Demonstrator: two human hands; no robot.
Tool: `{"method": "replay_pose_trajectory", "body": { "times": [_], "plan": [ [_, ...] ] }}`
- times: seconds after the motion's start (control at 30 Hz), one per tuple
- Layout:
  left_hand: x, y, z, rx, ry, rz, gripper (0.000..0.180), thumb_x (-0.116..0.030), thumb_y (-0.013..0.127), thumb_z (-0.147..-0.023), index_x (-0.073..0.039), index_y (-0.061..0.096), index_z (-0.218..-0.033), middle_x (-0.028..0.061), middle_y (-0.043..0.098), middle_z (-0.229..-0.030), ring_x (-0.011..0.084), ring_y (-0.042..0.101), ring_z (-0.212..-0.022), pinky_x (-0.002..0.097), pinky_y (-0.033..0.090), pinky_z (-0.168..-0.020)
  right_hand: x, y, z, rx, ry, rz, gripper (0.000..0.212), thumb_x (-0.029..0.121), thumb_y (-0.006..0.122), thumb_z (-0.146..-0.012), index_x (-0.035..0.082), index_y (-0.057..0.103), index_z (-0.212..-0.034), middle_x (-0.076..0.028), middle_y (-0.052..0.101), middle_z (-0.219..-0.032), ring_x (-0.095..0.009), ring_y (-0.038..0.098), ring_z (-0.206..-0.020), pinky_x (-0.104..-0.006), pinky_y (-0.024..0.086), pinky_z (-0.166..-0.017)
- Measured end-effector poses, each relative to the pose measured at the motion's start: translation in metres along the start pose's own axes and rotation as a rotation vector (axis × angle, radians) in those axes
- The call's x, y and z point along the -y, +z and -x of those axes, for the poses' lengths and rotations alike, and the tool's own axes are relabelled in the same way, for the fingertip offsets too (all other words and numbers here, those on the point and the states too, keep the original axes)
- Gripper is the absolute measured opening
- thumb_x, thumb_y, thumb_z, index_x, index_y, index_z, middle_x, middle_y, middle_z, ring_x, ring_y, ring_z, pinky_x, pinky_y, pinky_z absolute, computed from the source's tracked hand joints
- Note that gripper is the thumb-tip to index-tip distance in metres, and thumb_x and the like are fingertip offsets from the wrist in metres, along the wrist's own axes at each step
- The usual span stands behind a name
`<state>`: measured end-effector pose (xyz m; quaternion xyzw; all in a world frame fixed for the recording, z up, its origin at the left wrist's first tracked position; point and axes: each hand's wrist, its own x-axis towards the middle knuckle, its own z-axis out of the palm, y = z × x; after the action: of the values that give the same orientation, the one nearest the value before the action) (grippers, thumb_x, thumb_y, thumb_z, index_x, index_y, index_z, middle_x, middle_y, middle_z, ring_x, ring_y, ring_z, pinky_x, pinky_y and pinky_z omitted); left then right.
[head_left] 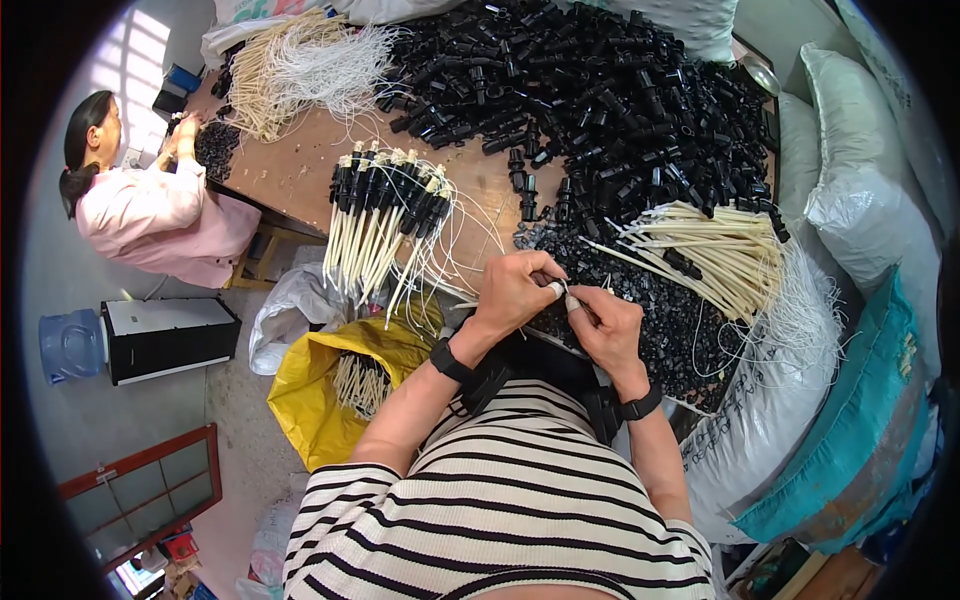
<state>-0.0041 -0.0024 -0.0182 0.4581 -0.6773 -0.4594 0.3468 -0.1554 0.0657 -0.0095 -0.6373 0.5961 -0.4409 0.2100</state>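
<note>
While a co-worker in a pink top [165, 215] keeps to the far left end of the brown worktable [285, 185], I see a blue water jug [70, 347] beside a black-sided cabinet [170, 338] below. Next comes an open yellow sack [305, 415] with cream sticks inside, and above it a sheaf of cream tubes [370, 245] topped by black fittings lies over the table's edge. Near the middle, the left hand [512, 292] has its thumb and forefinger pinched together, facing the right hand [608, 325], whose thumb and forefinger also close in; the tips almost meet. Between them, just over the near edge, sits a thin dark piece [566, 284], too small for me to identify. Behind rises a heap of black plastic fittings [600, 100]. Further right, small black parts [665, 345] spread across the table, with a bundle of cream tubes [700, 255] lying on them, trailing white wires [805, 310]. A teal sack [850, 425] leans at the far right.
</note>
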Motion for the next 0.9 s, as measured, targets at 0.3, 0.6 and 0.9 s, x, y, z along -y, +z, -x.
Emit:
{"method": "replay_pose_trajectory", "body": {
  "times": [0.3,0.6,0.9],
  "plan": [
    [0.001,0.000,-0.003,-0.074,0.319,-0.217,0.012,-0.002,0.070,-0.059,-0.003,0.063,-0.069,0.0093,0.060,-0.067,0.0257,0.061,-0.063,0.0339,0.047,-0.055,-0.008,-0.015,-0.004,0.240,0.112,-0.111,0.016,0.002,0.066,-0.075,0.002,0.071,-0.091,-0.004,0.054,-0.057,-0.007,0.043,-0.046,-0.0244,0.034,-0.045],
    [-0.004,-0.001,-0.008,-0.148,0.424,-0.379,0.016,-0.002,0.067,-0.059,-0.005,0.062,-0.073,0.0096,0.059,-0.071,0.0294,0.060,-0.077,0.0379,0.048,-0.065,-0.006,-0.012,-0.007,0.032,0.191,0.353,0.022,0.020,0.075,-0.079,0.007,0.071,-0.097,-0.001,0.054,-0.054,-0.016,0.047,-0.042,-0.0303,0.036,-0.043],
    [0.005,-0.014,-0.006,0.318,0.366,-0.352,0.040,-0.005,0.067,-0.065,-0.007,0.067,-0.104,0.0119,0.066,-0.089,0.0301,0.065,-0.080,0.0355,0.052,-0.067,0.004,-0.030,-0.005,0.213,0.227,-0.228,0.028,0.006,0.062,-0.086,0.012,0.070,-0.113,0.000,0.051,-0.057,-0.006,0.043,-0.046,-0.0260,0.036,-0.045]
  ]
}}
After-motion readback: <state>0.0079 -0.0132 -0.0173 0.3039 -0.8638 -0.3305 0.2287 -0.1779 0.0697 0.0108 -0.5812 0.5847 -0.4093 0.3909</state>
